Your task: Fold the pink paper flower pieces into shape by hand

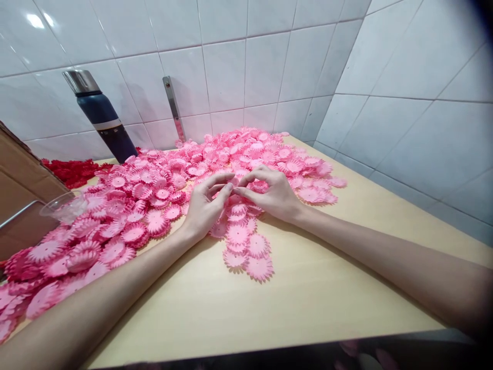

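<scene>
1. Nearest the camera: two bare forearms, left and right, reaching in from the lower corners over a pale yellow, wood-look flat surface.
2. Left hand and right hand meet mid-surface, fingertips almost touching. Both grips narrow, thumb close to fingers. Can't tell if a piece is pinched; pink behind the fingertips hides it.
3. Under the hands: small overlapping trail of thin, round, pale-pink discs with fringed edges, running toward the near edge. Some show a dark centre dot. Material unclear.
4. Behind and left: big loose heap of the same pink discs, reaching nearly to the white tiled wall.
5. Far left: dark-blue cylindrical bottle with steel cap, heap of deep-red pieces, clear plastic cup beside a brown cardboard box.
6. Risks, as judged: thin discs probably cling, so a pinch could take two. Left forearm, low alongside the heap, could sweep pieces. Hard pull could bend or tear a fringe. Heap slump could bury the trail.
</scene>
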`<act>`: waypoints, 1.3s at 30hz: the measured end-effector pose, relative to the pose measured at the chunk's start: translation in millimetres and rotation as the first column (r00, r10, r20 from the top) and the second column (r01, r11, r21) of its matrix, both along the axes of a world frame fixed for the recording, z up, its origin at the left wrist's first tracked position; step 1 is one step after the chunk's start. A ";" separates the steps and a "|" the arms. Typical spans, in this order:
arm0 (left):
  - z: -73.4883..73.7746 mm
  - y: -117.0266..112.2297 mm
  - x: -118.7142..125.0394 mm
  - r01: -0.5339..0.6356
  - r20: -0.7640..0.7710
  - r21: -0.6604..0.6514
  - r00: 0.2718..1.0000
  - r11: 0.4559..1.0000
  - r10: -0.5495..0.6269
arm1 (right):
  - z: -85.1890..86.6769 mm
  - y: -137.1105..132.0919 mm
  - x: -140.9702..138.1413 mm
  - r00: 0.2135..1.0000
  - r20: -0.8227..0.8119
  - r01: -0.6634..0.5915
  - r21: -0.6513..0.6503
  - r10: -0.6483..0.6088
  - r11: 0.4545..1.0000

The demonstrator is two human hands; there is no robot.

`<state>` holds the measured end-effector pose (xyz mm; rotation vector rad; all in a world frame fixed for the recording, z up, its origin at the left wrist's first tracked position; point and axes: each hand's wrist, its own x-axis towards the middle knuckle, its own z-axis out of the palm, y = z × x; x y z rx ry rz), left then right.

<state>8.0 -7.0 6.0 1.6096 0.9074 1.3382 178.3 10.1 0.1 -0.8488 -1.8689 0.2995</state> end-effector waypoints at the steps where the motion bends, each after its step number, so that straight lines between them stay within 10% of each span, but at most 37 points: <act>1: 0.0 0.3 -0.2 -0.007 -0.004 0.001 1.000 1.000 0.007 | -0.2 0.3 0.3 1.000 -0.001 0.001 0.000 -0.001 1.000; 39: -1.5 2.4 -2.2 -0.005 -0.045 0.031 0.999 1.000 0.007 | 0.9 -1.5 1.8 0.988 -0.016 -0.153 -0.188 0.152 0.970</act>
